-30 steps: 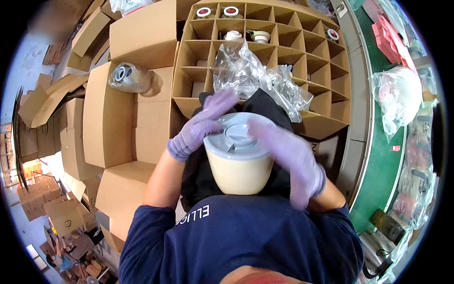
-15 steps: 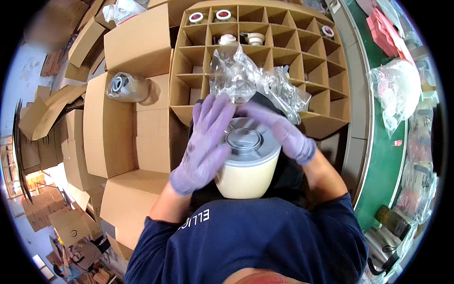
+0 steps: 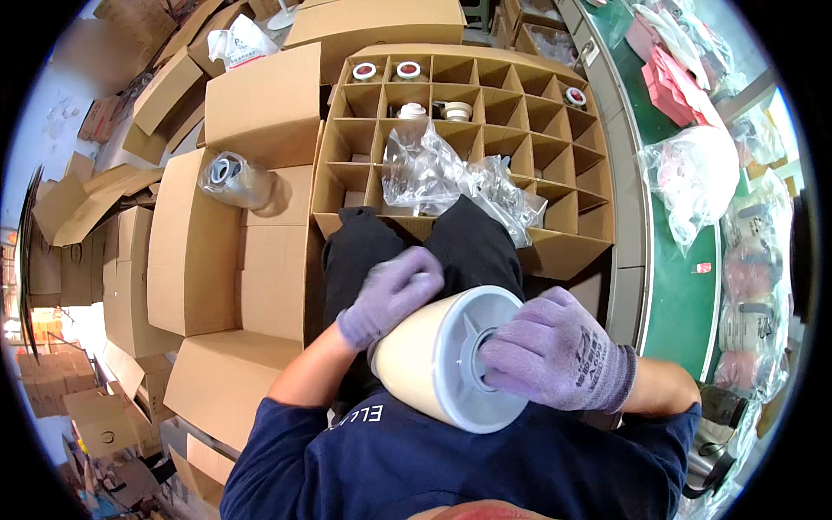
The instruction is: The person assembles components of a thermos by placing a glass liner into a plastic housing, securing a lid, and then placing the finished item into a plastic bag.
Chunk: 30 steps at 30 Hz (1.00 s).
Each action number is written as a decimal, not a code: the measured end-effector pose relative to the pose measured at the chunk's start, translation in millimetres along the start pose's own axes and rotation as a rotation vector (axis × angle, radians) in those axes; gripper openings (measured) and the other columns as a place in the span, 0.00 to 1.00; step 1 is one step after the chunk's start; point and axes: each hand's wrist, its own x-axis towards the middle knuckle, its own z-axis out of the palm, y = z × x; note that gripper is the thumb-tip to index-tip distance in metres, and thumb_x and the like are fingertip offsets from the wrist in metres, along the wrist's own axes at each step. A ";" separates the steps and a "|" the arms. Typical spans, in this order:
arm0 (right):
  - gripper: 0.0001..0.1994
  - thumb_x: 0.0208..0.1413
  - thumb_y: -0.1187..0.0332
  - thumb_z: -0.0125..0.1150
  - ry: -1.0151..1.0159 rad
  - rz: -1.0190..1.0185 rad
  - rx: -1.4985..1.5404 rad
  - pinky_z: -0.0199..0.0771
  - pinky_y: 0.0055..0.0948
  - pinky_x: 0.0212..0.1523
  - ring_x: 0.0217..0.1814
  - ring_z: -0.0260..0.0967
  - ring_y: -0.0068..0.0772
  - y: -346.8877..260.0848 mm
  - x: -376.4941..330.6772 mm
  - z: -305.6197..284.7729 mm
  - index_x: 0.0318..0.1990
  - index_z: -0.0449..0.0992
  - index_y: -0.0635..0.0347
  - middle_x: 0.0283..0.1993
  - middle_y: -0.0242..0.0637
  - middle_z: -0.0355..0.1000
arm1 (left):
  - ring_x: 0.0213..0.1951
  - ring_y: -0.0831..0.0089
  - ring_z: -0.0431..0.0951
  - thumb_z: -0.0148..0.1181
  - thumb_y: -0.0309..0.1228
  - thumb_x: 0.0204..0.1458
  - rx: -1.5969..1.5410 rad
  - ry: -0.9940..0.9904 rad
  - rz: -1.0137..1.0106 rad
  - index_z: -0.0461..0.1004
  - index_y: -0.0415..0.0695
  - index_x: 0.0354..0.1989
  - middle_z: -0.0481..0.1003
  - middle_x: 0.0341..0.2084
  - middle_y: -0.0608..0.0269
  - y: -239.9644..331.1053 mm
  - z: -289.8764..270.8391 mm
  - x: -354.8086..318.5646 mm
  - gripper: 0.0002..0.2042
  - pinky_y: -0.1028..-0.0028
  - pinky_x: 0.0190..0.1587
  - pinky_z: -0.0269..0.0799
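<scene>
A cream canister [image 3: 411,354] with a pale grey round end [image 3: 458,386] lies tilted on my lap, that end turned to the right. My right hand [image 3: 555,351], in a purple knit glove, has its fingers closed at the ringed centre of the grey end, covering part of it. My left hand [image 3: 394,293], gloved alike, curls against the canister's upper left side; its fingertips are partly hidden. Past my knees, clear plastic bags [image 3: 433,173] lie crumpled over a divided cardboard box [image 3: 555,251].
Jars with red-and-white lids [image 3: 409,69] sit in some of the box's cells. To the left, an open carton [image 3: 195,260] holds a bagged cylindrical container [image 3: 234,180]. A green worktop [image 3: 676,321] along the right carries a plastic bag [image 3: 693,178] and pink pieces [image 3: 672,87].
The canister has tipped from upright, its grey end swinging to the right and toward me. My right hand has moved onto that end's centre; my left has curled against the side.
</scene>
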 end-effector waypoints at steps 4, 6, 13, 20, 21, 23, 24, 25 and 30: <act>0.16 0.47 0.64 0.67 -0.012 -0.061 0.041 0.73 0.37 0.39 0.36 0.76 0.38 1.3 -33.9 34.4 0.44 0.76 0.55 0.38 0.36 0.76 | 0.25 0.60 0.78 0.59 0.26 0.56 0.334 0.359 0.013 0.74 0.39 0.33 0.74 0.23 0.52 34.0 8.4 -53.1 0.04 0.68 0.30 0.71; 0.17 0.45 0.64 0.69 0.018 0.069 0.123 0.73 0.38 0.40 0.38 0.76 0.40 1.5 -35.6 50.5 0.44 0.76 0.56 0.38 0.38 0.76 | 0.25 0.60 0.78 0.59 0.26 0.57 0.323 0.419 -0.027 0.75 0.39 0.34 0.74 0.24 0.52 27.4 16.5 -74.0 0.03 0.68 0.30 0.71; 0.17 0.50 0.59 0.70 -0.107 0.151 0.385 0.72 0.45 0.48 0.45 0.73 0.53 53.1 34.5 48.6 0.43 0.75 0.58 0.39 0.48 0.72 | 0.23 0.79 0.71 0.52 0.28 0.64 -0.034 0.593 -0.277 0.72 0.39 0.41 0.72 0.22 0.66 20.7 8.3 -115.8 0.06 0.77 0.28 0.68; 0.33 0.54 0.41 0.59 -0.167 0.979 -0.063 0.75 0.46 0.57 0.59 0.75 0.56 251.5 179.1 102.9 0.54 0.79 0.64 0.55 0.59 0.75 | 0.35 0.74 0.76 0.49 0.25 0.63 -0.022 0.288 -0.226 0.70 0.34 0.50 0.76 0.36 0.57 10.0 -21.0 -102.2 0.11 0.74 0.41 0.73; 0.26 0.54 0.52 0.60 -0.147 0.907 -0.004 0.77 0.39 0.53 0.52 0.78 0.50 257.9 191.3 109.9 0.52 0.79 0.65 0.48 0.54 0.79 | 0.41 0.74 0.75 0.52 0.26 0.61 -0.123 0.388 -0.184 0.71 0.33 0.52 0.76 0.40 0.58 11.1 -38.8 -93.5 0.13 0.72 0.48 0.73; 0.16 0.54 0.65 0.57 0.309 0.633 0.420 0.77 0.35 0.52 0.48 0.79 0.42 226.2 194.9 117.4 0.44 0.81 0.67 0.44 0.44 0.81 | 0.52 0.66 0.73 0.60 0.27 0.57 0.187 0.699 -0.083 0.69 0.33 0.58 0.74 0.49 0.55 -7.5 -83.7 -68.7 0.21 0.67 0.59 0.68; 0.13 0.53 0.71 0.55 0.311 0.487 0.706 0.76 0.32 0.50 0.45 0.77 0.36 192.1 192.4 100.4 0.43 0.80 0.67 0.41 0.41 0.80 | 0.58 0.61 0.72 0.66 0.28 0.54 0.316 0.810 -0.015 0.60 0.33 0.68 0.71 0.56 0.48 -23.7 -100.0 -43.6 0.33 0.65 0.62 0.66; 0.12 0.52 0.77 0.53 0.307 0.357 0.999 0.76 0.30 0.48 0.42 0.76 0.29 166.0 182.3 92.0 0.43 0.79 0.68 0.38 0.37 0.79 | 0.60 0.59 0.70 0.68 0.29 0.52 0.233 0.805 -0.119 0.55 0.34 0.71 0.69 0.59 0.45 -40.1 -109.5 -12.3 0.39 0.64 0.62 0.67; 0.16 0.52 0.80 0.48 0.485 0.382 1.518 0.77 0.29 0.52 0.47 0.76 0.30 149.6 122.1 68.0 0.49 0.75 0.66 0.43 0.38 0.76 | 0.47 0.69 0.77 0.65 0.29 0.55 -0.026 0.047 -0.147 0.58 0.39 0.70 0.77 0.48 0.55 -50.2 -88.8 88.3 0.33 0.69 0.52 0.74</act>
